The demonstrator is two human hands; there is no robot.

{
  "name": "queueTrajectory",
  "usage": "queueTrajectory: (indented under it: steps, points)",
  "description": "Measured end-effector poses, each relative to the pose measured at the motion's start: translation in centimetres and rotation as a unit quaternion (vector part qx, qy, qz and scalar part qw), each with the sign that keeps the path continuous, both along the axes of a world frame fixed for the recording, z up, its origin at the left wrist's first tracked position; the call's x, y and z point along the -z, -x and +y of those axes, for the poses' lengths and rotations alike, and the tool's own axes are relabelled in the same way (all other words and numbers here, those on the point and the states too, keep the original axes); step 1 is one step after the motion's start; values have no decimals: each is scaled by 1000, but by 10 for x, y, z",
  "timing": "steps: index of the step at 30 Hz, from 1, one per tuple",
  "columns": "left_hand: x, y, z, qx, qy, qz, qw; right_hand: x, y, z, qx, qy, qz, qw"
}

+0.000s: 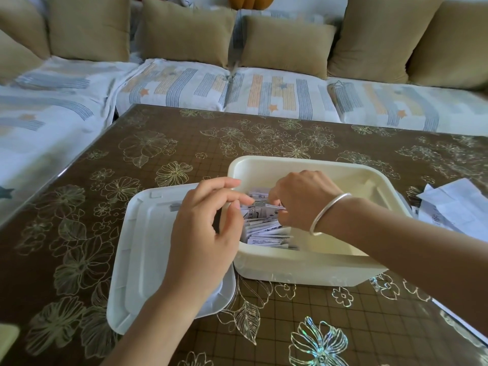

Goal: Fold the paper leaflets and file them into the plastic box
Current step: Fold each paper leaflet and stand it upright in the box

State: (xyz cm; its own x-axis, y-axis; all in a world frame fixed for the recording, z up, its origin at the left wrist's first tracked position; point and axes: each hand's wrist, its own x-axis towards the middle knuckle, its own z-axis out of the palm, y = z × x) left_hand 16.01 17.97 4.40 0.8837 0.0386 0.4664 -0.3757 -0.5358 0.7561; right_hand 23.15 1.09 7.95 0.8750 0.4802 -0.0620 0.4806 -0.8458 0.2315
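Soft, even daylight; faint shadows; iridescent glare on the glossy worktop (317, 344); wide-angle bowing at edges; focus sharp centrally.

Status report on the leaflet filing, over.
Right hand pinching folded leaflet inside plastic box. Left hand open over its left rim. Lid off alongside, nothing blocking.

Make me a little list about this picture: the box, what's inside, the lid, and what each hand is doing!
box: cream plastic box, open, on the table
inside: folded leaflets packed in its left part
lid: white lid flat on the table, left of the box
right hand: inside the box, fingers pinching one leaflet
left hand: at the box's left wall, fingers curled; grip unclear
loose papers: at the table's right edge
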Motion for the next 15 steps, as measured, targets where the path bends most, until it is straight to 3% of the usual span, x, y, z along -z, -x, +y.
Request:
queueTrajectory:
  steps: [7,15]
  points:
    - [1,0,0,4,3,-2,1000,7,-1,-3,73,-49,56,995]
    - [0,0,0,5,4,0,1000,8,-2,6,13,6,35,999]
